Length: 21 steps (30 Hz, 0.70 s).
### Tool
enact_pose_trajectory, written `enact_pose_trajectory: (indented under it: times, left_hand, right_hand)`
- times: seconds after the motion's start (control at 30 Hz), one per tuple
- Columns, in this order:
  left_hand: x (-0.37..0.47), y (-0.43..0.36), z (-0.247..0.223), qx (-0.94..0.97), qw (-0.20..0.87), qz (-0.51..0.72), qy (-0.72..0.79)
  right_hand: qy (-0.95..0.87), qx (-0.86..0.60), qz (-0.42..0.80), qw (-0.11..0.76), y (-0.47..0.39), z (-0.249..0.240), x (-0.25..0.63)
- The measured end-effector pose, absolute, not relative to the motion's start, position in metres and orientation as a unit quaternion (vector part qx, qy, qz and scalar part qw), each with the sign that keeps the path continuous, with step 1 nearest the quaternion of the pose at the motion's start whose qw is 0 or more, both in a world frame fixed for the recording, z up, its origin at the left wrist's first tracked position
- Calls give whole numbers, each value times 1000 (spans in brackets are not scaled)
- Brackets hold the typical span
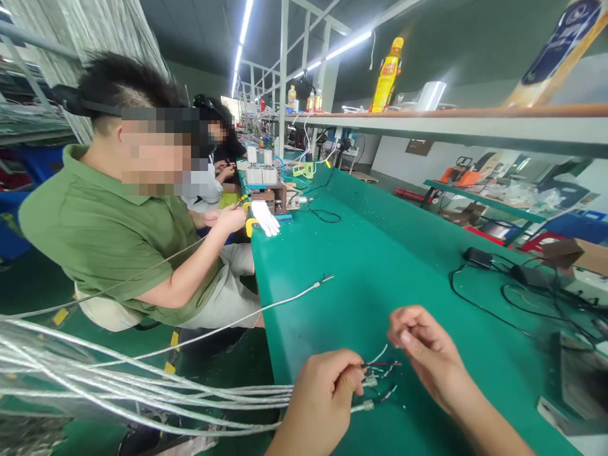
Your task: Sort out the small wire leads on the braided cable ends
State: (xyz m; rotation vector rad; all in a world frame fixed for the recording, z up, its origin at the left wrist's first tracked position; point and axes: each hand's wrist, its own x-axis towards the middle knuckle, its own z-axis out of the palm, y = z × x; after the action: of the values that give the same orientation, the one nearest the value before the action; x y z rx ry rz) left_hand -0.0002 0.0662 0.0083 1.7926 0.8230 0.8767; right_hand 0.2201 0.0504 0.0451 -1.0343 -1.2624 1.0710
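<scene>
My left hand (pixel 325 396) is closed in a pinch at the stripped end of a cable, over the front of the green bench. Thin coloured wires (pixel 380 365) fan out just past its fingertips. Several grey-white sheathed cables (pixel 223 398) run in from the left and pass under that hand. Another cable end (pixel 365 406) with a clear sleeve and short wires lies beside it. To the right of the wires, my right hand (pixel 430 351) is raised, thumb and fingers curled together; whatever may be between them is too small to make out.
A single cable (pixel 289 297) lies farther forward on the green bench (pixel 351 253). A co-worker in a green shirt (pixel 118 247) sits at left, handling a cable. A white glove (pixel 266 218) lies near a small machine (pixel 268 190). Black cords and adapters (pixel 479 256) lie at right.
</scene>
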Motion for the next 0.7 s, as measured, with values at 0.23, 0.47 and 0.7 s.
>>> enact_pose_trajectory:
  times: [0.23, 0.47, 0.7]
  left_hand:
    - [1, 65, 10, 749, 467, 316, 348]
    - [3, 65, 9, 755, 468, 323, 327]
    - [3, 66, 3, 745, 492, 320, 319]
  right_hand:
    - [-600, -384, 531, 459, 47, 29, 202]
    - [-584, -345, 566, 469, 45, 28, 193]
    - [-584, -350, 501, 534, 42, 14, 185]
